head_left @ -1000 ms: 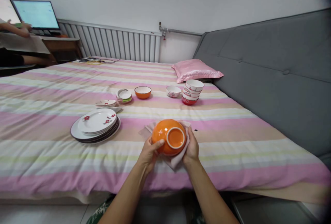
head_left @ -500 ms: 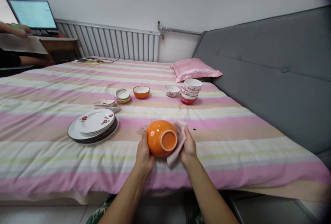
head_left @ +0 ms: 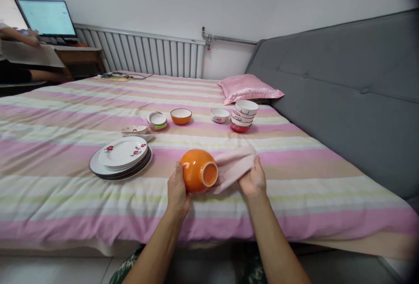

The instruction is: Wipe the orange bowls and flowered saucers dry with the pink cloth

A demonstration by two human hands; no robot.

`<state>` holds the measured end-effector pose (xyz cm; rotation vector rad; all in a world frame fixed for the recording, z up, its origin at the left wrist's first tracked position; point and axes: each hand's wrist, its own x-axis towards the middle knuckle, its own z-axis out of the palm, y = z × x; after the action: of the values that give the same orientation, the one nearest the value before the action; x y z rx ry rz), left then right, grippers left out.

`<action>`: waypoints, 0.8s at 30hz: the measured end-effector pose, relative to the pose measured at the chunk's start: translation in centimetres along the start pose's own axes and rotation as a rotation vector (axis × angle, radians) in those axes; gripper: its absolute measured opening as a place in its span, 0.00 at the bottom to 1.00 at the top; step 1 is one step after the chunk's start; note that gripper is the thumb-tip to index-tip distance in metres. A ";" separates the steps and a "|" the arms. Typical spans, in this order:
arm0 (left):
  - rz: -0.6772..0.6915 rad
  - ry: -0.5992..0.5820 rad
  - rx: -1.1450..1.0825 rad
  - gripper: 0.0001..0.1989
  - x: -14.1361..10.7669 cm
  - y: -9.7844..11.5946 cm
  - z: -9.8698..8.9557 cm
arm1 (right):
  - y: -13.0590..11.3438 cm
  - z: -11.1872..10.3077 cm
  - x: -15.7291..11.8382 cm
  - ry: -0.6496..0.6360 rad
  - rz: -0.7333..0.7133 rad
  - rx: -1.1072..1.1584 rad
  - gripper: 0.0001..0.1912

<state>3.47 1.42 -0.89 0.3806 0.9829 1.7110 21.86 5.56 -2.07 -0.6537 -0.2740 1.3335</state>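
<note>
An orange bowl [head_left: 195, 172] is tipped on its side above the bed, its white-ringed foot turned toward me and to the right. My left hand [head_left: 178, 190] is closed on the bowl's left rim. A pale pink cloth [head_left: 234, 167] stretches from the bowl's right side to my right hand [head_left: 253, 180], whose thumb and fingers pinch it. The bowl's inside faces away and is hidden. Left of my hands lies a stack of plates [head_left: 122, 150], with a red-flowered white plate on top.
Farther back on the striped bed [head_left: 294, 179] are small dishes [head_left: 158, 120], an orange bowl [head_left: 181, 117], a white bowl [head_left: 220, 115] and stacked bowls [head_left: 244, 116]. A pink pillow [head_left: 250, 87] lies by the grey headboard [head_left: 343, 70]. A person's arm [head_left: 19, 36] shows at a desk, far left.
My right hand has moved right, drawing the cloth out from the bowl's side. The bowl has shifted slightly left in my left hand, its foot turned more to the right.
</note>
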 end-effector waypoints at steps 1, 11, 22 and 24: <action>0.003 -0.010 0.021 0.24 0.0 0.0 0.0 | -0.1 0.2 -0.1 -0.010 0.003 0.005 0.25; 0.100 -0.122 0.293 0.23 -1.0 -0.9 0.1 | 3.5 4.2 -6.4 -0.537 -0.387 -0.678 0.20; 0.117 -0.196 0.368 0.24 -0.6 -1.0 -0.3 | 4.4 3.9 -6.0 -0.596 -0.709 -1.025 0.16; 0.110 -0.190 0.344 0.24 -0.5 -1.1 -0.3 | 4.8 3.7 -5.6 -0.585 -0.774 -1.122 0.17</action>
<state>4.19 0.92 -1.80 0.8197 1.1319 1.5672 14.67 1.67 -0.90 -0.9065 -1.6451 0.4821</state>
